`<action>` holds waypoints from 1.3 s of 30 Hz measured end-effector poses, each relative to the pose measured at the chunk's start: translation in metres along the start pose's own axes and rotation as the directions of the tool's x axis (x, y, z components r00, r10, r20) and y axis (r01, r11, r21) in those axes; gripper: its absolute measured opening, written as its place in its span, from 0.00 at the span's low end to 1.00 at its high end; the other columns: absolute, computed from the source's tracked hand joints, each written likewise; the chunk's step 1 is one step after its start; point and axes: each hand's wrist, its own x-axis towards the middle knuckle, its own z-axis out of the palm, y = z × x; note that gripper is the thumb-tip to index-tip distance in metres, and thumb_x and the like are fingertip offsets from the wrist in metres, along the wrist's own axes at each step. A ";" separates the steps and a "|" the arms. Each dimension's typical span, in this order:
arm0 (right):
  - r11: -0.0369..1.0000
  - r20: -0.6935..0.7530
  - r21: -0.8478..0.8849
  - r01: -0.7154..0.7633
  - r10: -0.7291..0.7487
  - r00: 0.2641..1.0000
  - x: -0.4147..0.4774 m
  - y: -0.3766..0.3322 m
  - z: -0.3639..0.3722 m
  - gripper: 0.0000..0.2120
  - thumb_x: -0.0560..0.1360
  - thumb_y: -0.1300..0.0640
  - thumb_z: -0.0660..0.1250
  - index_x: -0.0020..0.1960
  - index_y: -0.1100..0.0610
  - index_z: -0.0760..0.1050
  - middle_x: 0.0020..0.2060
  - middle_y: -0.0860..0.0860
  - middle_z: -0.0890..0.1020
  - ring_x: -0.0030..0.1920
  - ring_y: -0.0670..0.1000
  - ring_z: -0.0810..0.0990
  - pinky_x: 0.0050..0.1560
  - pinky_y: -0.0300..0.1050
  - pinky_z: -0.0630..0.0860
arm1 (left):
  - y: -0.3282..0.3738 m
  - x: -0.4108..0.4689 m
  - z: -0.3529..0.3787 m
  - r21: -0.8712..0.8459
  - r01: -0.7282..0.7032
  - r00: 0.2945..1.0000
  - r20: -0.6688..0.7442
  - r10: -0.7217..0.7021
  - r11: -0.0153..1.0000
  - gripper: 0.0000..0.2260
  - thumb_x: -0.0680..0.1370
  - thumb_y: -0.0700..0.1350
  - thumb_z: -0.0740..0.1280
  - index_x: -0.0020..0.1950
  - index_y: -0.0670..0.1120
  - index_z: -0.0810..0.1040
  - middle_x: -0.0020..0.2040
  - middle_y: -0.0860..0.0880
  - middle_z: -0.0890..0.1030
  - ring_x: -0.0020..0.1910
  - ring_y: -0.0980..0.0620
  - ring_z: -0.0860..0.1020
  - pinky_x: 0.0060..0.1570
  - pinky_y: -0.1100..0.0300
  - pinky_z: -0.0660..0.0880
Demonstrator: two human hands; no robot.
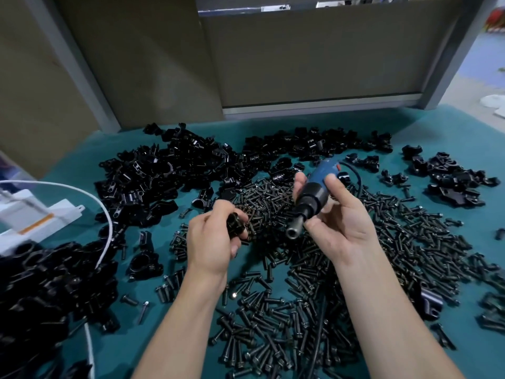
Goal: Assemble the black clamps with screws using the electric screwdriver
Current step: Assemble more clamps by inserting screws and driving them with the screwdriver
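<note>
The left hand [216, 236] hovers over the middle of the teal tabletop [475, 359], its grip curled round 1 black clamp [235, 224], pinched between thumb and fingers. The right hand [341, 220] has its grip wrapped round the electric screwdriver [314, 192], thumb on the near side and fingers over the blue body. The tool is tilted, with its black collar and metal nose pointing down and left toward the clamp; the nose is near the clamp but not touching it. A black cord [358, 184] trails from the tool's far end.

Under both hands lies a broad scatter of dark screws [314, 269], spreading to the near edge and to the right. A large heap of black clamp parts [153, 176] sits behind the left hand, a smaller heap [451, 179] lies at the far right, and another dark pile [41, 283] fills the near left corner. A white cable [108, 214] loops past a white box [35, 214] on the left edge.
</note>
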 end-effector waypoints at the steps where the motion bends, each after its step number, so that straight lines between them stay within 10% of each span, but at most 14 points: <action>1: 0.999 -0.012 0.051 0.012 -0.011 1.000 0.000 0.001 -0.002 0.30 0.70 0.65 0.72 0.71 0.66 0.69 0.56 0.70 0.82 0.49 0.63 0.87 0.43 0.55 0.85 | 0.000 0.000 -0.001 -0.012 0.003 1.000 0.002 -0.003 1.000 0.15 0.67 0.56 0.66 0.34 0.47 0.84 0.31 0.44 0.79 0.23 0.53 0.67 0.22 0.63 0.63; 9: 0.960 0.115 -0.265 -0.094 0.128 0.985 0.000 -0.009 -0.011 0.34 0.76 0.47 0.69 0.76 0.60 0.64 0.61 0.67 0.83 0.45 0.58 0.87 0.42 0.50 0.85 | 0.000 -0.001 0.003 0.036 0.001 1.000 0.008 -0.001 0.999 0.17 0.65 0.59 0.66 0.34 0.46 0.84 0.30 0.45 0.79 0.23 0.52 0.67 0.24 0.60 0.63; 18: 0.808 0.060 -0.589 0.001 0.042 0.997 0.003 0.008 -0.006 0.33 0.59 0.56 0.82 0.61 0.58 0.75 0.50 0.61 0.82 0.49 0.64 0.86 0.47 0.62 0.84 | 0.000 0.001 -0.001 0.014 0.001 1.000 0.011 -0.001 1.000 0.16 0.65 0.59 0.67 0.34 0.47 0.84 0.31 0.45 0.79 0.24 0.52 0.67 0.25 0.61 0.64; 27: 0.998 0.028 -0.069 0.012 -0.010 1.000 0.004 0.009 0.005 0.19 0.68 0.65 0.70 0.58 0.59 0.72 0.40 0.57 0.79 0.35 0.53 0.79 0.40 0.52 0.82 | -0.002 0.001 0.001 0.030 0.017 0.999 0.041 -0.018 0.999 0.17 0.64 0.59 0.68 0.35 0.46 0.85 0.31 0.45 0.80 0.24 0.52 0.68 0.25 0.60 0.65; 39: 0.934 -0.197 0.095 0.344 -0.321 0.926 0.006 -0.004 0.004 0.08 0.75 0.69 0.61 0.43 0.58 0.68 0.30 0.51 0.74 0.28 0.49 0.72 0.34 0.43 0.76 | -0.011 -0.009 0.011 0.312 -0.174 0.982 0.122 0.143 0.934 0.28 0.68 0.61 0.62 0.37 0.34 0.80 0.32 0.38 0.81 0.23 0.56 0.72 0.25 0.65 0.65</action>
